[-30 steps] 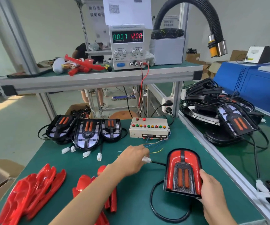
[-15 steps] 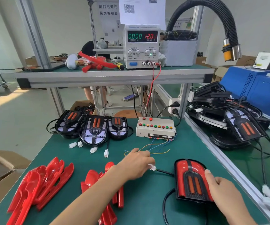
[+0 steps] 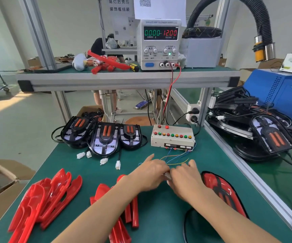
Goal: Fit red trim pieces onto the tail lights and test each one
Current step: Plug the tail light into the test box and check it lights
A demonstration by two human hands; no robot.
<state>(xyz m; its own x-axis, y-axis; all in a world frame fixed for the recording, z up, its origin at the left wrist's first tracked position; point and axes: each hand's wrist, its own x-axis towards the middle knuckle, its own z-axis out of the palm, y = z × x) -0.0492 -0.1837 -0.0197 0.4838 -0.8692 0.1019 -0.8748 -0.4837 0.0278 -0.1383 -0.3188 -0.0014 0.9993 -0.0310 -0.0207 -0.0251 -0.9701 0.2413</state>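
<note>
Mid-bench, left hand (image 3: pixel 150 174) and right hand (image 3: pixel 185 178) pinch a white plug (image 3: pixel 167 175) between them; trimmed light (image 3: pixel 222 192) lies just right. Align keying, push straight, spare the thin wires (image 3: pixel 175 159).

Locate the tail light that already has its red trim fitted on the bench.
In the head view the trimmed tail light lies near the front right of the green bench, just right of the right hand and partly behind that forearm.
</note>
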